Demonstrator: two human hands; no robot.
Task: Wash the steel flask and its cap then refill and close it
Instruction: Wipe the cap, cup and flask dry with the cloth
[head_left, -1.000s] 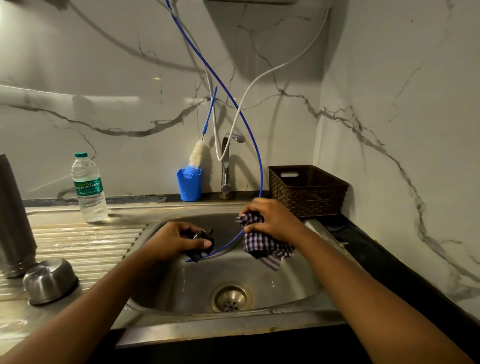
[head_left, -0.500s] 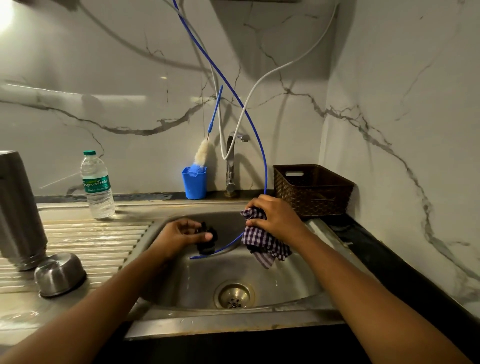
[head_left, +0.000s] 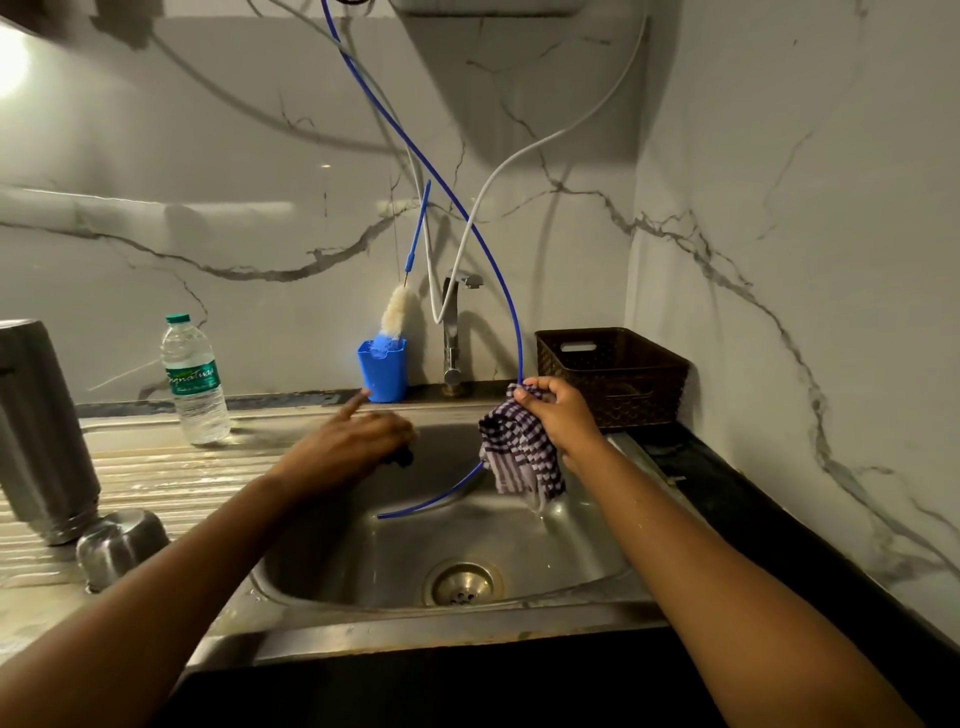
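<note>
head | left hand (head_left: 353, 441) holding black cap (head_left: 402, 457) shifted leftward | right hand (head_left: 558, 421) grips cloth (head_left: 519, 457)

Over sink (head_left: 363, 631) — right hand (head_left: 558, 418) grips checked cloth (head_left: 519, 460), left hand (head_left: 348, 441) blurred.

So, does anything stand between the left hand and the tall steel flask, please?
Nothing visible does: only ribbed steel drainboard lies between the left hand and the tall steel flask. The domed steel cap sits nearer, the clear plastic bottle farther back.
</note>
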